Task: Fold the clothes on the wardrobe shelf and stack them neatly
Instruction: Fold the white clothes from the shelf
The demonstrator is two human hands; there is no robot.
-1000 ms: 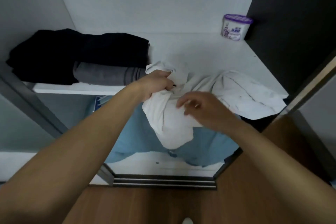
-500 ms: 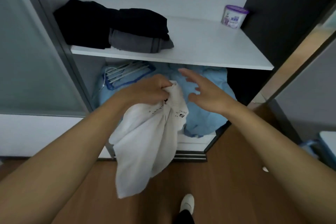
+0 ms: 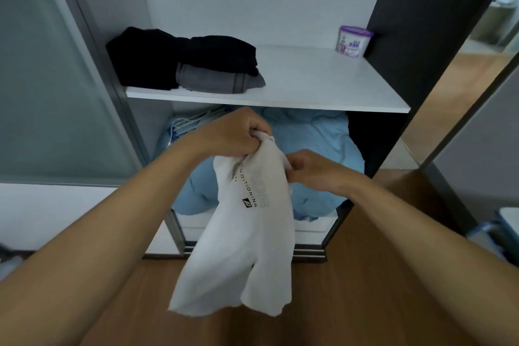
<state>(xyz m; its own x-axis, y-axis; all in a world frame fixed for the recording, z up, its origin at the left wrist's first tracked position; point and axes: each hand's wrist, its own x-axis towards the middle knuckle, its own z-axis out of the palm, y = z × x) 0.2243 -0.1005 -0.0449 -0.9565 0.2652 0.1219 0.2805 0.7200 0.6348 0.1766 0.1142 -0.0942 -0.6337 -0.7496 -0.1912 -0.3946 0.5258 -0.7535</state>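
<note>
The wardrobe shelf (image 3: 309, 87) carries a folded dark stack (image 3: 216, 62) at its left; the white shirt (image 3: 247, 233) hangs bunched in the air below it. The left hand (image 3: 230, 135) clenches its top, and the right hand (image 3: 314, 171) pinches an edge with its fingers (image 3: 295, 161). Bunched so, I'd expect a crooked fold, or a slip to the floor (image 3: 365, 289).

both bare forearms reaching in from 7 and 5 o'clock, left hand (image 3: 234, 134) fisted, gripping cloth, right hand (image 3: 310, 170) pinching it at 3 o'clock
</note>
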